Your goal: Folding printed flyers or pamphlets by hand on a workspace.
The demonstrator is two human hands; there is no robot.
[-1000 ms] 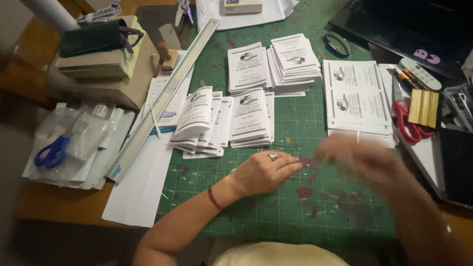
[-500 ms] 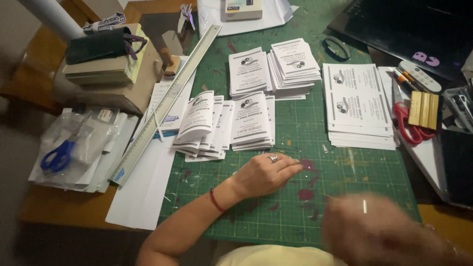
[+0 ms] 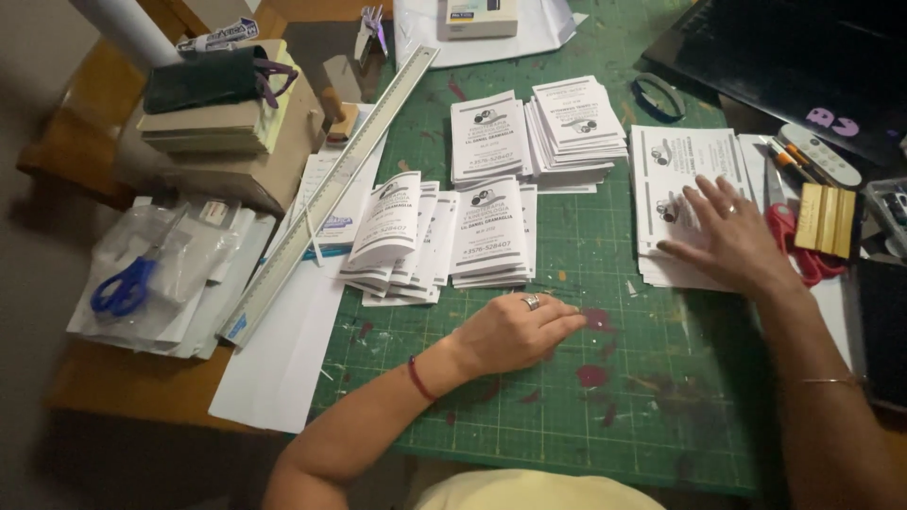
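Observation:
My left hand rests flat on the green cutting mat, fingers loosely together, holding nothing; a ring is on one finger. My right hand lies spread on top of a stack of large white printed sheets at the right of the mat. Small printed leaflets sit in fanned piles: one just above my left hand, a folded one to its left, two more farther back.
A long metal ruler lies diagonally at the mat's left edge over white paper. Blue scissors lie on plastic sleeves at far left. Cardboard boxes stand behind. Red-handled scissors, wooden blocks and pens sit at the right.
My right hand, blurred and low over the mat before, has moved up and right onto the stack of large sheets. My left hand has stayed in place.

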